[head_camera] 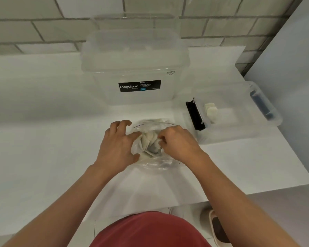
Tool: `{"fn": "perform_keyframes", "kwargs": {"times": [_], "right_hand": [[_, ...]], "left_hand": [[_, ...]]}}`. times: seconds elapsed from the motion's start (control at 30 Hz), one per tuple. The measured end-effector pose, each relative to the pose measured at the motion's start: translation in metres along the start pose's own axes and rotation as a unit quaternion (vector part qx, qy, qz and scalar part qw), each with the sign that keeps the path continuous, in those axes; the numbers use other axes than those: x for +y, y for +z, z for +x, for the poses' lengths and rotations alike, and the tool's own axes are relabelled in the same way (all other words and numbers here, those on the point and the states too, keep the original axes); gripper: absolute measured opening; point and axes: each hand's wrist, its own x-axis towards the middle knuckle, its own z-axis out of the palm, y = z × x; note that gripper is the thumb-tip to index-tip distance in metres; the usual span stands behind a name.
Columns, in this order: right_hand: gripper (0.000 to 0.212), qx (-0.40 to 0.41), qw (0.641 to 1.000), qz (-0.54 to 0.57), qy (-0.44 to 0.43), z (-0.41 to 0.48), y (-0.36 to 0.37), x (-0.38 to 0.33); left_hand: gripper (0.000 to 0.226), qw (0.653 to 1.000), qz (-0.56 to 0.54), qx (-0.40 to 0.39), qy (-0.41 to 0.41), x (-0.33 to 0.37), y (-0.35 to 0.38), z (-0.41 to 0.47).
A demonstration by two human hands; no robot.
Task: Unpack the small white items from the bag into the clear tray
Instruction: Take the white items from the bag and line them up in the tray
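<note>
I read a clear lidded storage box [135, 68], its black Megabox label [139, 85] facing me, at the worktop's [34, 139] rear edge against the grey tiled wall [43, 27]. A beige slipper [216, 227] lies on the floor below the near edge.

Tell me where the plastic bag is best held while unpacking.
Grip the bag at its left rim, coming from the left, as the left hand does. The limp mouth faces up, so holding that edge keeps it open for the right hand at the white items.

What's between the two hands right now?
In the head view, the open bag with small white items bunched inside lies between the left hand and the right hand.
</note>
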Motion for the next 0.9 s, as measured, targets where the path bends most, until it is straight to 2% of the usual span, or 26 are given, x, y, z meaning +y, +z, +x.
{"fn": "perform_keyframes", "kwargs": {"times": [0.13, 0.23, 0.4, 0.57, 0.73, 0.9], "right_hand": [[0.015, 0.048, 0.998, -0.016, 0.043, 0.007, 0.008, -0.004], [0.006, 0.046, 0.997, -0.012, 0.057, 0.009, 0.011, -0.012], [0.006, 0.047, 0.996, -0.013, 0.071, 0.009, 0.017, -0.014], [0.008, 0.045, 0.993, 0.04, 0.099, 0.004, 0.001, -0.018], [0.013, 0.071, 0.99, 0.079, 0.094, -0.008, -0.018, -0.017], [0.006, 0.097, 0.976, 0.161, 0.106, -0.017, -0.03, -0.008]], "left_hand": [[0.079, 1.0, 0.001, -0.011, 0.011, -0.001, 0.002, 0.002], [0.079, 1.0, -0.004, -0.013, 0.019, -0.002, 0.003, 0.003], [0.078, 0.999, -0.009, -0.019, 0.028, -0.001, 0.0, 0.004], [0.074, 0.999, -0.026, -0.025, 0.033, -0.004, -0.004, 0.007], [0.059, 0.995, -0.088, -0.01, 0.044, -0.005, -0.011, 0.009], [0.039, 0.968, -0.229, 0.078, 0.06, 0.002, -0.021, 0.006]]}}
